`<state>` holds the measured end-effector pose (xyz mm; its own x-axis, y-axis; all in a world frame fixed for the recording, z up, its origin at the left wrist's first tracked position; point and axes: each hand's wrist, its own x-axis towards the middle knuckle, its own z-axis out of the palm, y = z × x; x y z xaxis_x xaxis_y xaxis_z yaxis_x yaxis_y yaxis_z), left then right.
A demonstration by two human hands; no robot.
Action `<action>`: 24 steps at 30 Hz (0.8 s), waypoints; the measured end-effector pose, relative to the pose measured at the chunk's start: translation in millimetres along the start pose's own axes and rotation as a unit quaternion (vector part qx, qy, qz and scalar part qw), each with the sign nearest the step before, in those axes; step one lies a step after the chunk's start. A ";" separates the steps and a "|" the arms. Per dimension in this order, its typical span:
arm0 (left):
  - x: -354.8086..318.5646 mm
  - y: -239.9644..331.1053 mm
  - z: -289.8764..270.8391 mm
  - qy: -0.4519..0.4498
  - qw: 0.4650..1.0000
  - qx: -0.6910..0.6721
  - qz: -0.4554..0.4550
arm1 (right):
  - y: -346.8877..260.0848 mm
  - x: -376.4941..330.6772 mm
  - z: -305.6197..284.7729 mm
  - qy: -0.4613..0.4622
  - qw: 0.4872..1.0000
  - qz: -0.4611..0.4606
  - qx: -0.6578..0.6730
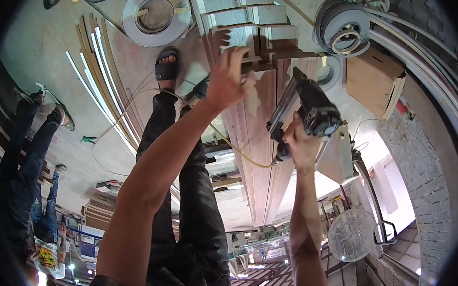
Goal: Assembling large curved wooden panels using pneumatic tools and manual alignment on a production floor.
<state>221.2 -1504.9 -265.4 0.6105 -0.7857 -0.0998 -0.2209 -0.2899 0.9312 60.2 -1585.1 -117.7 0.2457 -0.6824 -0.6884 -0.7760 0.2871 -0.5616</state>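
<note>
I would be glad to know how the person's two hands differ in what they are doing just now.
The left hand lies with its fingers spread on the edge of a brown wooden board; the right hand is closed round the handle of a black nail gun. The left hand reaches farther out than the right hand, which stays nearer the body. Both are bare and work over the same stack of boards.

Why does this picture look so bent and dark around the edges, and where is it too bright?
Head view: the fisheye lens bows straight lines like the long wood boards and leaves black corners; daylight washes out the area by the brick wall; the left hand and the right hand holding the nail gun are fairly sharp.
</note>
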 end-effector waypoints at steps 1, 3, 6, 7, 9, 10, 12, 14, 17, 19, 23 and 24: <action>-9.6 0.7 -9.0 0.025 0.999 0.028 -0.001 | 9.1 -8.5 2.0 0.016 0.999 0.014 0.025; -53.5 4.9 -26.6 -0.004 0.998 0.028 -0.047 | 13.5 -29.1 17.1 0.042 0.995 0.045 0.077; -143.6 51.5 -60.9 -0.137 0.933 -0.186 -0.277 | 12.4 -59.9 41.1 -0.017 0.992 -0.080 -0.094; -156.2 78.9 -71.5 -0.113 0.981 -0.086 -0.132 | 21.4 -65.4 43.2 -0.028 0.928 -0.261 -0.266; -191.2 113.2 -95.9 -0.139 0.867 -0.302 -0.370 | -40.6 -89.7 71.7 -0.040 0.998 0.053 0.007; -206.6 114.8 -102.3 -0.100 0.830 -0.435 -0.335 | -49.2 -99.2 81.8 -0.055 0.997 0.051 0.021; -207.5 141.6 -134.1 -0.051 0.789 -0.460 -0.405 | -57.1 -114.5 97.1 -0.173 0.981 0.064 0.063; -220.8 141.8 -160.9 0.010 0.804 -0.449 -0.390 | -64.8 -125.4 116.7 -0.300 0.940 0.032 0.161; -203.9 154.5 -189.6 0.020 0.863 -0.308 -0.401 | -71.5 -133.2 151.1 -0.381 0.909 -0.153 0.073; -216.0 132.7 -192.8 0.166 0.914 -0.128 -0.347 | -86.9 -138.5 177.2 -0.438 0.884 -0.143 0.079; -235.1 94.4 -220.4 0.338 0.782 -0.293 -0.435 | -120.8 -163.8 199.2 -0.515 0.842 -0.158 0.014; -238.4 81.8 -232.5 0.349 0.730 -0.377 -0.450 | -128.1 -170.2 201.1 -0.550 0.830 -0.088 0.016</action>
<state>234.5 -1214.2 -83.9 0.5471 0.0837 -0.8329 0.8302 0.0730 0.5527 234.6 -1370.6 -20.8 0.7500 0.3059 -0.5865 -0.6595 0.2782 -0.6983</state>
